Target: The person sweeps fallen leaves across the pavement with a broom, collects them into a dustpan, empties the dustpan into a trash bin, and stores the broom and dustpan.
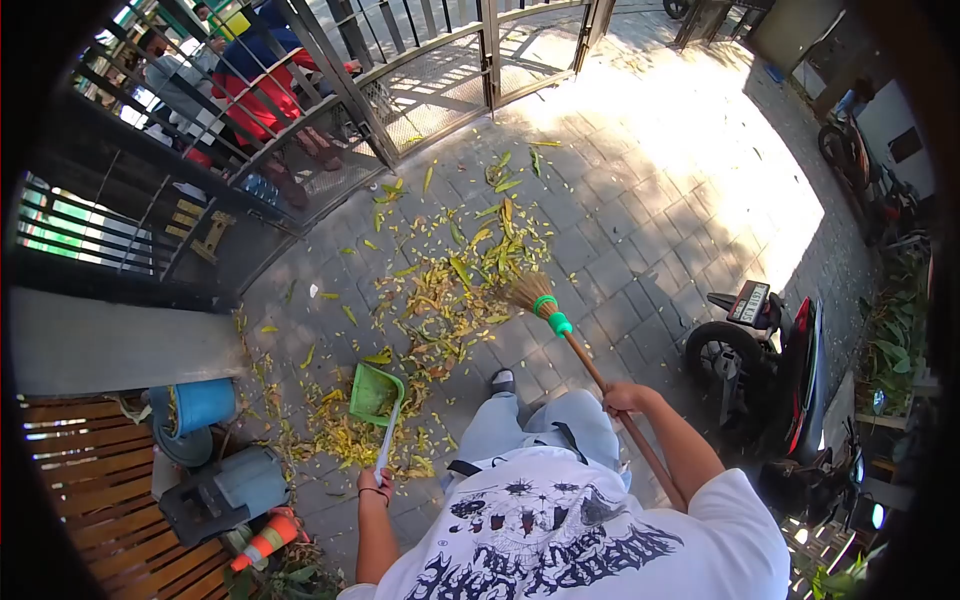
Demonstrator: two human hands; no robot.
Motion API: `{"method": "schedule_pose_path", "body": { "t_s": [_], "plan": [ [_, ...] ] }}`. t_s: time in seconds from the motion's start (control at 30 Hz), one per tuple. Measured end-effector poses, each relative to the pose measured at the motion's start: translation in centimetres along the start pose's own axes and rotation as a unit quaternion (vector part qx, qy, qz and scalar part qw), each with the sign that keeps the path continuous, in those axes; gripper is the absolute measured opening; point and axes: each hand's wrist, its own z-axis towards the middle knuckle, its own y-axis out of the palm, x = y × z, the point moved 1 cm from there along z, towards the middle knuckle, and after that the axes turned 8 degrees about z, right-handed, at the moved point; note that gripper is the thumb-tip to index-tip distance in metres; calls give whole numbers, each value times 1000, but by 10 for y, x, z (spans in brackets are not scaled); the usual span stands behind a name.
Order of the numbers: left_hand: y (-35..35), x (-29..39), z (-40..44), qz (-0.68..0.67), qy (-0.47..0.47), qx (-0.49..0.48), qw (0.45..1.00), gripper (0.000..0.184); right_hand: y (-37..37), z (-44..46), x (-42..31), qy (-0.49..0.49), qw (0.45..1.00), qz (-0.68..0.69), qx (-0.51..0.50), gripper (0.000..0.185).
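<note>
My right hand [624, 398] is wrapped round the wooden handle of a broom [575, 345]. Its straw bristles and green binding point up and left, touching the right edge of a pile of yellow and green leaves [440, 285]. Lower left, my left hand [375, 486] grips the pale handle of a green dustpan [377, 392]. The pan is down among the leaves, with more yellow leaves heaped beside and below it. Whether leaves lie inside the pan is hard to make out.
A dark metal gate [390, 150] borders the paving at the top, with people behind it. A parked motorcycle [770, 360] stands at right. Along the left are a blue bucket [205, 405], a grey bin [225, 492] and an orange traffic cone [268, 538].
</note>
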Motion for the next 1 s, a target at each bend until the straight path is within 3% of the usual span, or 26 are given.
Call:
{"method": "schedule_pose_path", "body": {
  "t_s": [0.03,0.2,0.27,0.33,0.47,0.63,0.8,0.87,0.9,0.97,1.0],
  "plan": [
    [7,0,-3,-5,16,11,1000,20,-32,-3,-14,-10,998,-56,37,6],
    [30,-20,-25,-93,-23,-19,995,24,-175,38,-110,-34,988,53,143,7],
    [37,-36,-40,-103,-19,-24,994,24,-207,89,-138,21,988,-60,143,7],
    [54,-52,-61,-107,-17,13,994,23,-189,124,-156,33,995,-32,93,4],
    [105,-96,-109,-74,-5,89,993,20,-128,136,-129,84,984,-104,-120,5],
    [160,-129,-119,-88,-10,65,994,18,-170,62,-159,54,964,-145,-218,12],
    [209,-147,-145,-170,-24,76,982,19,-328,44,-263,-55,984,-152,-67,9],
    [216,-161,-153,-258,-58,35,964,20,-394,61,-322,-102,960,-249,78,7],
    [222,-167,-160,-245,-51,61,966,22,-427,83,-340,-107,952,-265,109,8],
    [209,-173,-150,-252,-120,-48,959,25,-489,138,-405,-164,937,-264,158,10],
    [229,-148,-131,-248,-99,-58,962,25,-511,164,-423,-147,932,-271,193,12]
  ]
}}
